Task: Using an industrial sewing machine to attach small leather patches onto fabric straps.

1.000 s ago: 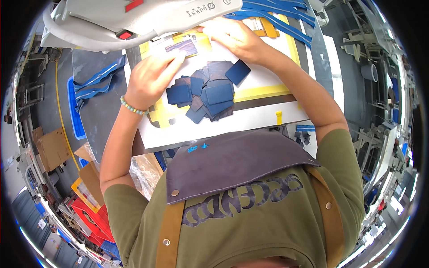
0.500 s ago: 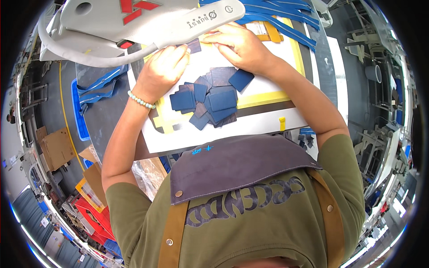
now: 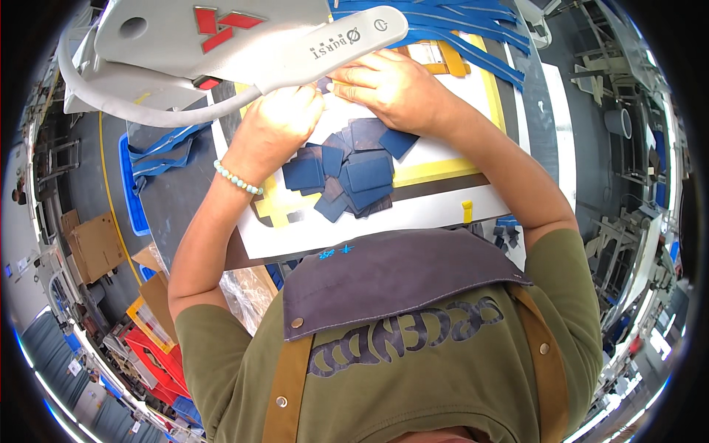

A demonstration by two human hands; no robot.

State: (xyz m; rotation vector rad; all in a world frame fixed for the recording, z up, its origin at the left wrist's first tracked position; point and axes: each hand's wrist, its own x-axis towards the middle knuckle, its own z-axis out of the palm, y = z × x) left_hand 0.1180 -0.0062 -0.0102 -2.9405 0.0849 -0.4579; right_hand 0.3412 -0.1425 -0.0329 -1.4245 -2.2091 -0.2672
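My left hand [image 3: 281, 124], with a beaded bracelet at its wrist, is closed with its fingertips at a small dark patch [image 3: 323, 84] under the sewing machine's white head [image 3: 185, 33]. Across from it, my right hand [image 3: 395, 90] has its fingers stretched out, the tips at the patch's right side. Most of that patch is hidden by my hands and the machine's lamp arm [image 3: 332, 46]. Nearer to me lies a loose pile of dark blue rectangular patches [image 3: 369, 171], some showing a brownish side, on the white work surface [image 3: 436, 151].
Blue zipper strips [image 3: 450, 22] lie at the back right, beside a yellow-brown clip-like fixture [image 3: 452, 59]. More zipper strips [image 3: 166, 151] hang at the left over a blue bin [image 3: 133, 184]. Yellow tape [image 3: 436, 168] borders the surface. Cardboard boxes [image 3: 94, 246] stand on the floor.
Both hands have shifted slightly toward me, the left also to the right, closer to the right hand. Less of the patch between them shows. The view has moved a little.
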